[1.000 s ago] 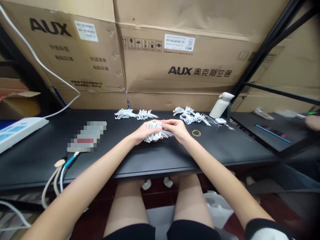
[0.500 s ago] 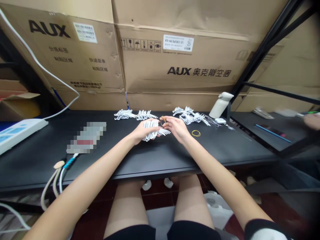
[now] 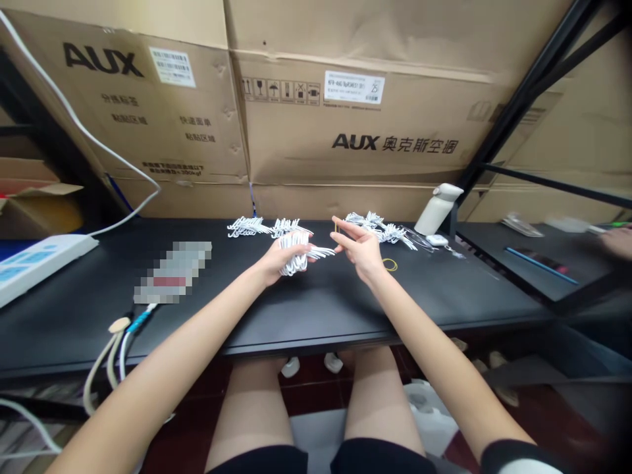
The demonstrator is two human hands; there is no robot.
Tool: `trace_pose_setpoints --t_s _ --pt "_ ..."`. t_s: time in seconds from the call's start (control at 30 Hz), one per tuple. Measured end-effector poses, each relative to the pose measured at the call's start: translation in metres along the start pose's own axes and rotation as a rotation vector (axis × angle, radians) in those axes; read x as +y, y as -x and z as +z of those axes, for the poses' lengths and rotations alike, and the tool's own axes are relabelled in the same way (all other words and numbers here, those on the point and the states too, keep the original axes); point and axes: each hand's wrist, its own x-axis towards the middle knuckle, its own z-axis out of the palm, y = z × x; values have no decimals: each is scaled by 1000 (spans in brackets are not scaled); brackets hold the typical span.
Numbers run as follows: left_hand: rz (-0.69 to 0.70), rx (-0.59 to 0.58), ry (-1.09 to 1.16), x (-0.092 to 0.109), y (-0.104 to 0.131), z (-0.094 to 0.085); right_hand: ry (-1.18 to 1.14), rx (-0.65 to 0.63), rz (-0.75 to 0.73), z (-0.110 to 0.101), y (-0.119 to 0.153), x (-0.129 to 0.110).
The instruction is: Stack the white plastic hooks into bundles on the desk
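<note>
My left hand is closed around a bundle of white hooks, their thin ends pointing right. Just to the right, my right hand has a yellow rubber band stretched between its thumb and fingers, apart from the bundle. Another rubber band lies on the black table beside my right wrist. Behind my hands rest more bundles of white hooks: a pair at the left and several at the right, the latter partly covered by my right fingers.
A white bottle and a small white case stand at the back right. On the left are a power strip and a blurred-out device with a cable. Cardboard boxes wall off the back. At far right, another person's hand shows.
My right hand has moved slightly right, away from the bundle, and its fingers have spread with the rubber band on them. My left hand keeps the bundle in nearly the same place.
</note>
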Motion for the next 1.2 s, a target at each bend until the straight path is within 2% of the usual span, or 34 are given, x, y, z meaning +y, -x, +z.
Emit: trace_pose_setpoints --t_s 0.1,0.17,0.37,0.43,0.63,0.83,0.9,1.0,1.1,1.2 --pt "20 28 14 1 0 -1 50 16 -14 0 0 -2" --pt "39 45 31 1 -1 -2 69 -17 -13 2 2 -3" --pt "91 48 71 -3 -2 -1 168 -346 40 14 15 5" --pt "110 36 64 -6 -3 -1 208 -394 35 17 18 10" --pt "142 59 -19 -10 -7 -2 237 -320 -85 18 19 13" --pt "113 6 -31 -10 -5 -1 305 -279 -157 20 20 10" --pt "117 8 -30 -11 -5 0 261 -300 -77 22 19 12" --pt "141 37 -11 -12 -6 -1 127 -387 130 27 18 16" --pt "163 127 58 -13 -9 -2 -25 -488 317 30 18 19" --pt "169 226 157 -12 -10 -4 -163 -575 438 31 19 18"
